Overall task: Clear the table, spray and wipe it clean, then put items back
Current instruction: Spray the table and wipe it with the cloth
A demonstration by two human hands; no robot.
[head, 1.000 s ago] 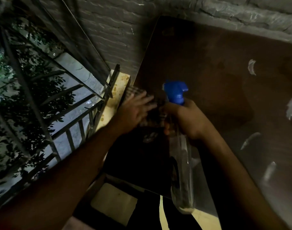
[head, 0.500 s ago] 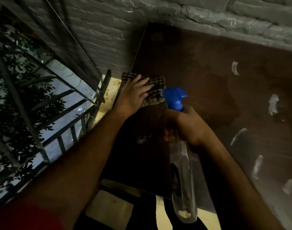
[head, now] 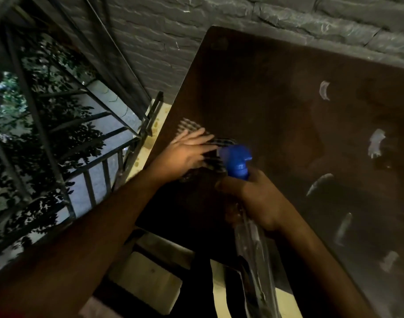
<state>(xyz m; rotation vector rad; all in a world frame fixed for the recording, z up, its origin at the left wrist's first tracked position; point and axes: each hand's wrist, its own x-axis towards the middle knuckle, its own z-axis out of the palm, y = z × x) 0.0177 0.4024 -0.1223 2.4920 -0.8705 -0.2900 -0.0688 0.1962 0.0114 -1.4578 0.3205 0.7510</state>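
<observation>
Right hand (head: 258, 198) grips clear spray bottle (head: 253, 244); contents cannot be told.

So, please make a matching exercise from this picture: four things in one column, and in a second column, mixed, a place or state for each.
Column 1
1. checked cloth
2. spray bottle
3. metal railing
4. brick wall

Column 2
a. behind the far edge of the table
b. under the flat left hand
c. left of the table, leaves behind it
d. gripped by the right hand

Pairs: 1-b, 2-d, 3-c, 4-a
</observation>
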